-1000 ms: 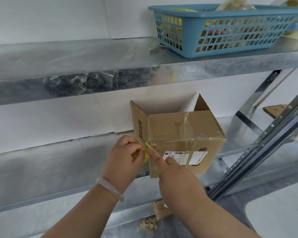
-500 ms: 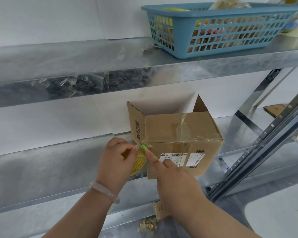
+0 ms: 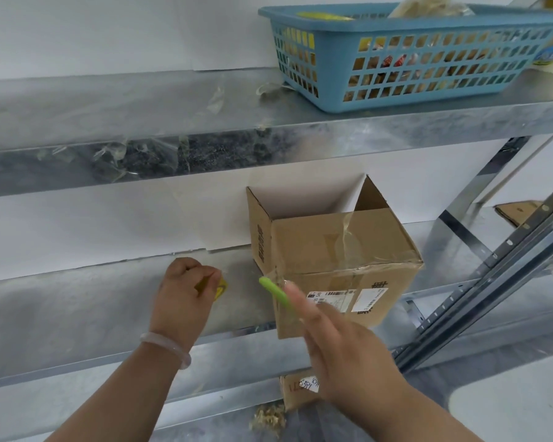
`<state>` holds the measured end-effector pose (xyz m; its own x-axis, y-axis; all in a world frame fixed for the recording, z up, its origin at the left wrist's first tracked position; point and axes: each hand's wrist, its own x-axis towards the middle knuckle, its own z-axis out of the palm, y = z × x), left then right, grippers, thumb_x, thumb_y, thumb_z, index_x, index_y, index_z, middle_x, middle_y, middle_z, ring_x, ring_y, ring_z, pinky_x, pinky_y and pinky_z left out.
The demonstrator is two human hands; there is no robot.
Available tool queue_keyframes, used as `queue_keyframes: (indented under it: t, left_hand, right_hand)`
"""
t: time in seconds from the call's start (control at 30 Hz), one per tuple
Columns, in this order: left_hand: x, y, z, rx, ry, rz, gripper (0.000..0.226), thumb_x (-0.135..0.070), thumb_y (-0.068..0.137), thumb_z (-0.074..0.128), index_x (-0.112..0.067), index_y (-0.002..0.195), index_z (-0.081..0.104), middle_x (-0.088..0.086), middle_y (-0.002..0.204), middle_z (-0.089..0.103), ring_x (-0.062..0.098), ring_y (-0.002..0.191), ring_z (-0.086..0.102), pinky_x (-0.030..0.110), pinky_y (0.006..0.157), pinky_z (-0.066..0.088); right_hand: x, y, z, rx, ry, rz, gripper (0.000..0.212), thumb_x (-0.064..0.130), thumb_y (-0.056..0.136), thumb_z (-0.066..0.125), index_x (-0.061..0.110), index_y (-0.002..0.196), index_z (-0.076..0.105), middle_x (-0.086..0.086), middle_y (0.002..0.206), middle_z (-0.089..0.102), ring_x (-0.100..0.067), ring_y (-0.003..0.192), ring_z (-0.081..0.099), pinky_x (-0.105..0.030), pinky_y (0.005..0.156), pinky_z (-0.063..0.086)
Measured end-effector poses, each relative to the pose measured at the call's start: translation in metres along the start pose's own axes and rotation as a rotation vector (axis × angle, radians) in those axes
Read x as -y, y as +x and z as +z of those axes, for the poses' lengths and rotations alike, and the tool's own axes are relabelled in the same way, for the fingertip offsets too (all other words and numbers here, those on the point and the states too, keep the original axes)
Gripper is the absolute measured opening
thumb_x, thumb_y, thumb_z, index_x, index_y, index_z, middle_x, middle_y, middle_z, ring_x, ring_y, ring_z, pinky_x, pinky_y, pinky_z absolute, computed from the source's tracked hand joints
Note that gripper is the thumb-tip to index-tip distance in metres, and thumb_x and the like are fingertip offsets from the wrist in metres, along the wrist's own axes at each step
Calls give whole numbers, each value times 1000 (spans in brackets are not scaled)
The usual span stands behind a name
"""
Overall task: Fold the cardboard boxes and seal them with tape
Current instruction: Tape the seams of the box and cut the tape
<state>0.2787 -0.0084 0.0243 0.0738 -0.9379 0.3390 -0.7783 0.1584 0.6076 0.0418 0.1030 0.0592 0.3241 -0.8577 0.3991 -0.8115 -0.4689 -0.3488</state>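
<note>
Shelf [image 3: 77, 314], one box [image 3: 339, 247], left hand [image 3: 182, 291] gripping tape [image 3: 220, 287], right hand [image 3: 342, 349] holding cutter [image 3: 273, 290]

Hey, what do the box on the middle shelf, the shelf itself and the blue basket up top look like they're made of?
The box looks like brown corrugated cardboard, matte and creased, with glossy clear tape across it. The shelf is probably galvanized sheet metal, since it is grey and mottled with a dull sheen. The blue basket looks like smooth moulded plastic, with a grid of holes.
</note>
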Motion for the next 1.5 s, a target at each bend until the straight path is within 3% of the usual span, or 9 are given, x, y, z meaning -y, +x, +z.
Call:
queue_keyframes:
  t: [0.1, 0.2, 0.37, 0.73, 0.9, 1.03, 1.13, 1.27, 1.5]
  left_hand:
    - [17, 9, 8, -5, 174, 84, 15, -24, 89, 62, -18, 83, 74, 1, 98, 56, 24, 75, 59, 28, 69, 43]
    - [32, 22, 18, -42, 300, 208, 35, -36, 86, 44, -16, 77, 72, 6, 90, 58, 30, 62, 59, 33, 60, 47]
    - [55, 19, 47, -113, 400, 159, 38, -35, 85, 43, -13, 80, 73, 10, 91, 59, 35, 68, 59, 38, 63, 43]
    - [69, -34, 84, 96, 477, -41, 39, -43, 83, 41, -27, 88, 76, 3, 92, 64, 33, 81, 63, 39, 72, 37]
    - [27, -33, 71, -36, 173, -123, 45, -37, 90, 39, -20, 122, 66, 10, 124, 59, 33, 111, 56, 49, 90, 47]
    - [-76, -42, 53, -202, -559, -114, 53, -39, 98, 32, -12, 144, 38, -2, 145, 46, 15, 135, 41, 27, 110, 33]
    - [-136, -49, 57, -135, -875, -183, 51, -45, 97, 33, -28, 145, 27, -17, 145, 41, 1, 135, 38, 18, 108, 34]
    - [-167, -44, 62, -168, -921, -314, 42, -38, 95, 46, -38, 134, 30, -45, 110, 55, -20, 108, 51, 2, 83, 41]
    - [-164, -36, 70, -221, -707, -402, 43, -31, 84, 70, -46, 120, 51, -26, 97, 67, -7, 92, 63, 14, 79, 52]
  right_hand:
    - [-35, -28, -17, -348, 50, 49, 48, 32, 99, 40, 30, 147, 31, 2, 93, 59, -13, 60, 55, -31, 52, 51]
    - [-77, -52, -27, -546, 140, 497, 35, 40, 99, 35, 31, 133, 41, -7, 97, 55, -22, 73, 55, -39, 62, 48]
    - [-164, -32, -30, -185, 76, 1014, 42, 11, 99, 34, 28, 136, 43, -13, 112, 51, -31, 91, 53, -44, 73, 48]
    - [-220, 19, 2, 269, -98, 952, 14, 12, 94, 53, 17, 105, 62, -14, 105, 63, -32, 95, 60, -44, 88, 51]
    - [-224, 11, -1, 51, 125, 915, 39, 15, 94, 48, 24, 132, 54, -6, 130, 57, -29, 120, 54, -52, 101, 45]
    - [-163, 1, -36, -520, 755, 878, 45, 20, 106, 29, 36, 147, 39, 16, 141, 52, -5, 129, 49, -33, 109, 36]
    - [-112, 6, -44, -527, 977, 744, 44, 38, 106, 25, 37, 149, 34, 22, 142, 49, 9, 129, 44, -17, 103, 34]
    - [-101, 18, -33, -440, 971, 736, 64, 57, 91, 36, 39, 151, 25, 24, 146, 39, 23, 123, 36, 5, 86, 34]
    - [-96, 33, -23, -565, 899, 832, 67, 34, 79, 78, 39, 134, 40, 18, 119, 56, 8, 99, 59, -4, 75, 48]
